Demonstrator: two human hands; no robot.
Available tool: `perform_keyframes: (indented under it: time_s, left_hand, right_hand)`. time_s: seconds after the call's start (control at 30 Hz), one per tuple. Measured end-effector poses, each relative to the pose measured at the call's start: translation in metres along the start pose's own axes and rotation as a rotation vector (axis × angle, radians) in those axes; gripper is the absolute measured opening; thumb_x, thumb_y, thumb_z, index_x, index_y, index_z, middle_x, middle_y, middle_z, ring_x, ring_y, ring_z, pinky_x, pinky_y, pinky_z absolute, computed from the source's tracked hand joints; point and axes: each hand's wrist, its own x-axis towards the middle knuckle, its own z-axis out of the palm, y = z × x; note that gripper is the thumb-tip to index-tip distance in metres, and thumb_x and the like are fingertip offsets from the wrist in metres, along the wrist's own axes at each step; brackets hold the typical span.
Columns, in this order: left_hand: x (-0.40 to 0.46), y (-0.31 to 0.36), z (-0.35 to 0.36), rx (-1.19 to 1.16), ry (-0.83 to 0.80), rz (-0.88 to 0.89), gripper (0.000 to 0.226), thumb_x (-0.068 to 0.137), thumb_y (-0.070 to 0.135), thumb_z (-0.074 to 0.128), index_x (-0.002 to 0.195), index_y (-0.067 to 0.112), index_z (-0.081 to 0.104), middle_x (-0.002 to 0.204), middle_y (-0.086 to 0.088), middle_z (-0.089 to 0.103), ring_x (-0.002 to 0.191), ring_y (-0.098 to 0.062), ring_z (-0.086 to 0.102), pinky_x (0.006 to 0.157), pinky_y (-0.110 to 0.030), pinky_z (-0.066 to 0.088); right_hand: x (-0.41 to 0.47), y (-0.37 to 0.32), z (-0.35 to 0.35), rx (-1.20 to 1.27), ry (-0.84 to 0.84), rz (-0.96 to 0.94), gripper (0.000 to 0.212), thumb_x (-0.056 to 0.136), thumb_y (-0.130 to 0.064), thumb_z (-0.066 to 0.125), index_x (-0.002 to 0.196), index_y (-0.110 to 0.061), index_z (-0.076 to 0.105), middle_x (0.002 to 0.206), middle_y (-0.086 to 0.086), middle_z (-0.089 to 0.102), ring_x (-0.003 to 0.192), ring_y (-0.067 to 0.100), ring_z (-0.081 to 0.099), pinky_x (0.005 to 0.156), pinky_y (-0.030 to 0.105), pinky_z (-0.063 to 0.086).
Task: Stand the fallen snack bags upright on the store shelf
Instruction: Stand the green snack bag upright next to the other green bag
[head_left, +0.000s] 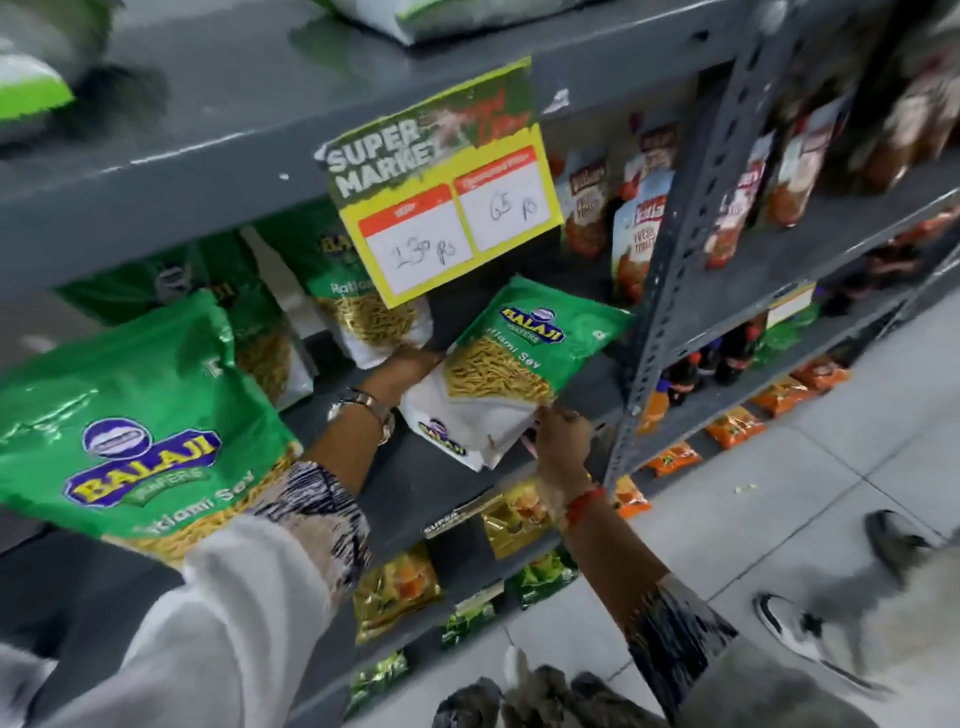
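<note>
Grey metal shelving (218, 119) filled the scene, braced by a perforated steel upright (670, 291). A yellow-and-green price sign (441, 192) hung from the upper shelf's edge. Pale grey floor tiles (810, 467) stretched to the right under even indoor light.

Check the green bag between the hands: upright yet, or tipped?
Tipped. The bag leans with its top toward the right; its white bottom end points down-left. The left hand and right hand grip that bottom end.
</note>
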Motion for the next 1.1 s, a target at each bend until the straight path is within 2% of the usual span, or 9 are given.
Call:
perform_keyframes:
  time_s: [0.07,0.2,0.37,0.5,0.6,0.7,0.87,1.0,1.1]
  left_hand:
    - [-0.002,-0.012,-0.001,-0.161,-0.016,-0.018,0.04,0.078,0.028,0.067,0.11,0.006,0.06,0.091,-0.003,0.069,0.077,-0.017,0.062,0.078,-0.024,0.051]
    - [-0.03,-0.042,0.008,-0.275,0.039,-0.14,0.024,0.064,0.04,0.077,0.069,0.019,0.067,0.057,0.007,0.066,0.064,-0.013,0.055,0.064,-0.024,0.042]
    - [-0.098,-0.068,0.024,-0.517,0.21,-0.184,0.019,0.078,0.026,0.066,0.062,0.018,0.073,0.059,-0.008,0.057,0.053,-0.018,0.045,0.055,-0.023,0.035]
    - [-0.159,-0.071,0.028,-0.753,0.27,-0.212,0.02,0.085,0.014,0.055,0.069,0.017,0.065,0.046,0.005,0.06,0.048,-0.014,0.051,0.041,-0.016,0.04]
    - [-0.197,-0.069,0.028,-0.82,0.293,-0.182,0.018,0.086,0.012,0.052,0.072,0.021,0.06,0.05,0.004,0.054,0.05,-0.012,0.046,0.045,-0.019,0.037]
    - [-0.212,-0.067,0.029,-0.865,0.331,-0.136,0.02,0.087,0.012,0.052,0.07,0.02,0.058,0.038,0.009,0.049,0.039,-0.007,0.042,0.038,-0.014,0.034]
    - [-0.209,-0.064,0.026,-0.852,0.427,-0.053,0.027,0.086,0.006,0.053,0.064,0.019,0.061,0.044,0.012,0.057,0.054,-0.011,0.049,0.053,-0.023,0.044]
    - [-0.184,-0.056,0.024,-0.858,0.473,-0.003,0.017,0.086,-0.001,0.051,0.092,0.003,0.066,0.06,0.006,0.067,0.07,-0.014,0.057,0.075,-0.029,0.05]
    - [-0.16,-0.053,0.019,-0.831,0.493,0.025,0.03,0.086,-0.002,0.052,0.115,-0.006,0.058,0.053,0.014,0.067,0.073,-0.013,0.056,0.088,-0.036,0.049]
  right_hand:
    - [0.002,0.002,-0.002,0.06,0.056,0.04,0.02,0.085,-0.012,0.054,0.067,-0.009,0.061,0.066,0.006,0.053,0.079,0.033,0.059,0.085,0.058,0.051]
    - [-0.011,0.006,-0.017,0.169,-0.018,0.068,0.013,0.068,-0.017,0.058,0.056,-0.02,0.053,0.061,0.0,0.048,0.068,0.023,0.048,0.058,0.034,0.036]
    - [-0.044,0.0,-0.039,0.203,-0.156,0.046,0.019,0.079,-0.018,0.06,0.06,-0.018,0.06,0.07,0.006,0.058,0.069,0.026,0.057,0.066,0.032,0.045]
    - [-0.067,0.002,-0.055,0.162,-0.21,0.021,0.011,0.082,-0.019,0.06,0.075,-0.023,0.068,0.096,0.003,0.066,0.108,0.028,0.058,0.102,0.043,0.043]
    - [-0.086,-0.005,-0.06,0.179,-0.249,-0.035,0.018,0.088,-0.013,0.055,0.076,-0.022,0.066,0.09,-0.001,0.065,0.098,0.023,0.059,0.097,0.04,0.043]
    - [-0.093,-0.008,-0.062,0.16,-0.244,-0.098,0.018,0.088,-0.012,0.054,0.078,-0.02,0.067,0.102,0.008,0.067,0.111,0.031,0.058,0.103,0.045,0.044]
    - [-0.09,-0.004,-0.045,0.079,-0.252,-0.202,0.021,0.092,-0.01,0.048,0.082,-0.019,0.065,0.09,0.001,0.066,0.088,0.018,0.062,0.088,0.036,0.051]
    - [-0.063,-0.008,-0.02,-0.011,-0.28,-0.298,0.027,0.095,-0.01,0.042,0.079,-0.022,0.06,0.084,0.002,0.06,0.066,-0.001,0.059,0.067,0.023,0.048]
    - [-0.04,-0.015,-0.002,-0.057,-0.344,-0.276,0.022,0.096,-0.015,0.041,0.087,-0.022,0.06,0.106,0.014,0.064,0.088,0.015,0.062,0.083,0.038,0.052]
